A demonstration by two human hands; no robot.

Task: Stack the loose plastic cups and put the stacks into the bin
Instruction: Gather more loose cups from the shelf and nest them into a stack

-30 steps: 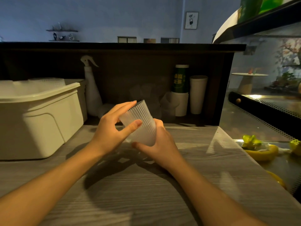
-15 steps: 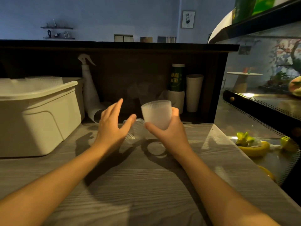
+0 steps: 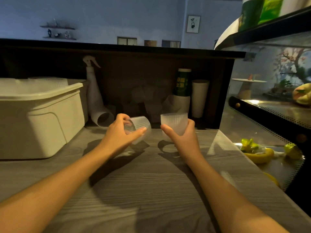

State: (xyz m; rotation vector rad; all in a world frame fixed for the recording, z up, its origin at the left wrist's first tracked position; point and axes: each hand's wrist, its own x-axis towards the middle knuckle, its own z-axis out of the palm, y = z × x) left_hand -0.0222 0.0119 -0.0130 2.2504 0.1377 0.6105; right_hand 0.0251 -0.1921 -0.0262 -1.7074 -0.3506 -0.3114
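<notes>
Left hand (image 3: 120, 133), centre frame: fingers and thumb curled round a ribbed clear cup (image 3: 138, 126) tipped on its side, held low over the counter (image 3: 151, 190); contact with the surface cannot be told. Right hand (image 3: 182, 137), just right of it: grasps an upright ribbed cup (image 3: 174, 121), mouth up, thumb across its front. The two cups are apart, with a narrow gap between them.

Bin (image 3: 38, 118) at left edge of frame, standing on the counter, well apart from both hands; pale ribbed plastic shows inside over its rim. Open wood-grain surface fills the lower frame between and in front of the forearms. Counter's right edge runs diagonally, lower right.

Count: ribbed cups in hand, 2. Bins, 1. Spray bottle (image 3: 92, 91), 1, behind the bin.
</notes>
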